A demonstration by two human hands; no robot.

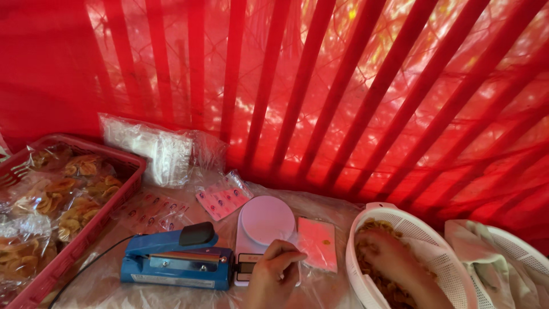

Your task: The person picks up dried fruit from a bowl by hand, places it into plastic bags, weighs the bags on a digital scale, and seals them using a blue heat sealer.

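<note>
Your left hand (274, 269) rests on the front edge of the small white scale (260, 229), fingers curled together near its display, clamped on nothing that I can make out. The scale's round pan is bare: no bag and no chips sit on it.

Taken from the left: the red basket (134, 171) at the table's left edge holds a good number of clear bags of fried chips (51, 200), filled and stacked. That portion of the work looks finished, though whether each bag is sealed cannot be told from here. Behind it, against the red slatted screen, lies a bundle of empty clear bags (151, 146), so stock remains. Sheets of pink labels (223, 197) lie just behind the scale, with more of them to the left on the plastic-covered table (114, 286).

The blue heat sealer (174, 257) sits just left of the scale, touching or nearly touching it, arm down, with nothing between its bars. Right of the scale lies a flat pinkish packet (317, 243), apparently empty.

Your right hand (380, 252) is down inside the white perforated basket (412, 229), buried among loose chips (372, 229); whether it has closed on any, I cannot tell. A second white basket (514, 252) with a cloth stands to the far right.

Judgement: partway through. Many bags are packed, loose chips remain, and the present portion is neither weighed nor sealed.
</note>
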